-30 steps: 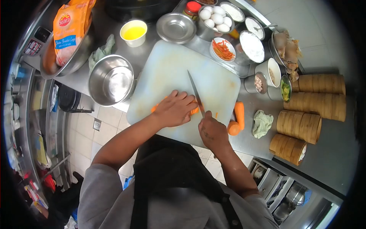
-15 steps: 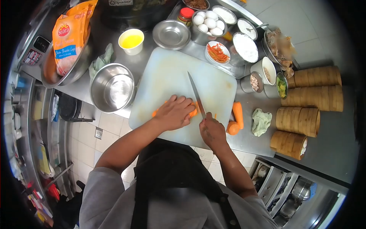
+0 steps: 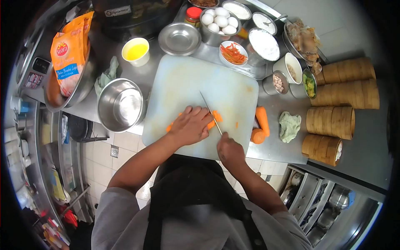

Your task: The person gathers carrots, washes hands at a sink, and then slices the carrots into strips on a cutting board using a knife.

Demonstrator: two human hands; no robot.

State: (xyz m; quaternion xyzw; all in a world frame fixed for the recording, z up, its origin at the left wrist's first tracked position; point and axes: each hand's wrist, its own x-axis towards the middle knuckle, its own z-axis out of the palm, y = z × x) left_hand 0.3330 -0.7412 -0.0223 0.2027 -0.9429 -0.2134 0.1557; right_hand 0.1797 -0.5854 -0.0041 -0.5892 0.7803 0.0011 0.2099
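My right hand (image 3: 231, 151) is closed round the handle of a kitchen knife (image 3: 206, 103), its blade slanting up and left across the white cutting board (image 3: 200, 75). Fingers bunched, my left hand (image 3: 191, 126) presses down on a cut carrot (image 3: 217, 117), which is partly hidden under it. Orange slices show at the right of those fingers, right against the blade, and a bit more carrot peeks out at the left. A small carrot sliver lies apart on the board. Whole carrots (image 3: 262, 118) rest beside the board's right edge.
A steel pot (image 3: 122, 105) stands left of the board. Behind it are a yellow-filled cup (image 3: 136, 51), a steel bowl (image 3: 179, 39), eggs (image 3: 220, 21) and a bowl of carrot strips (image 3: 233, 53). A green cloth (image 3: 289, 126) and bamboo steamers (image 3: 331, 121) sit at right.
The knife and my right hand have come down and nearer my left hand, the blade now against the carrot slices. My left hand stays on the carrot. The whole view has shifted slightly.
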